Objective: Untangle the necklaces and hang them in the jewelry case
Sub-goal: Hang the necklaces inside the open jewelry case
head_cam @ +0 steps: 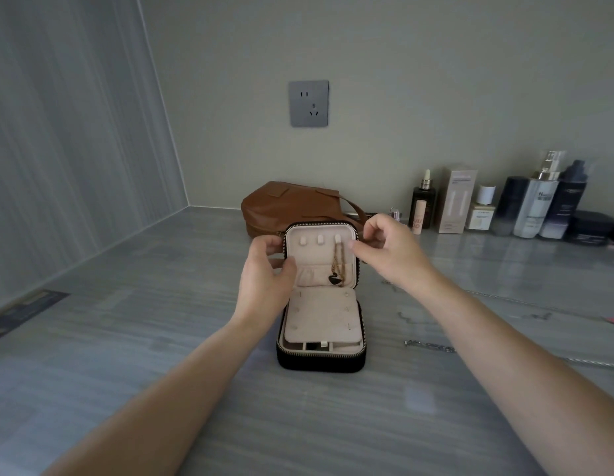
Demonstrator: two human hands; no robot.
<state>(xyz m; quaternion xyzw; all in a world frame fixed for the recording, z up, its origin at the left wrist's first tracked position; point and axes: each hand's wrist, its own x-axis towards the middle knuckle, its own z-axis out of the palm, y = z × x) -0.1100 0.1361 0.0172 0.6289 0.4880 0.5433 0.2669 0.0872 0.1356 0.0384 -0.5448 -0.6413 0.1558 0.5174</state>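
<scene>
- The grey wall (pixel 401 97) fills the upper half of my view, and the grey streaked countertop (pixel 161 338) fills the lower half.
- A row of bottles and boxes (pixel 535 207) stands along the wall at the far right.
- A brown leather bag (pixel 281 204) lies just behind the jewelry case (pixel 319 364), touching or nearly touching it.
- The jewelry case sits in the middle of the countertop between my forearms. It is black outside and pale pink inside, unzipped, with its lid (pixel 319 249) standing upright and its base flat toward me.
- My left hand (pixel 267 273) grasps the lid's left edge, thumb on the pink lining and fingers round the back.
- My right hand (pixel 391 252) is at the lid's top right corner, fingers curled and thumb tip at the rim. I cannot tell whether it grips the rim or only touches it.
- A grey socket (pixel 309 103) is set in the wall above the bag.
- A dark card (pixel 23 314) lies flat at the countertop's left edge.
- A silver chain (pixel 432 347) lies loose on the countertop to the right of the case, under my right forearm, with a thinner chain (pixel 408 317) a little beyond it.
- The gold necklace (pixel 338 259) hangs inside the lid from the rightmost hook (pixel 337 238) of three.
- Its black pendant (pixel 333 279) rests over the pocket at the lid's bottom.
</scene>
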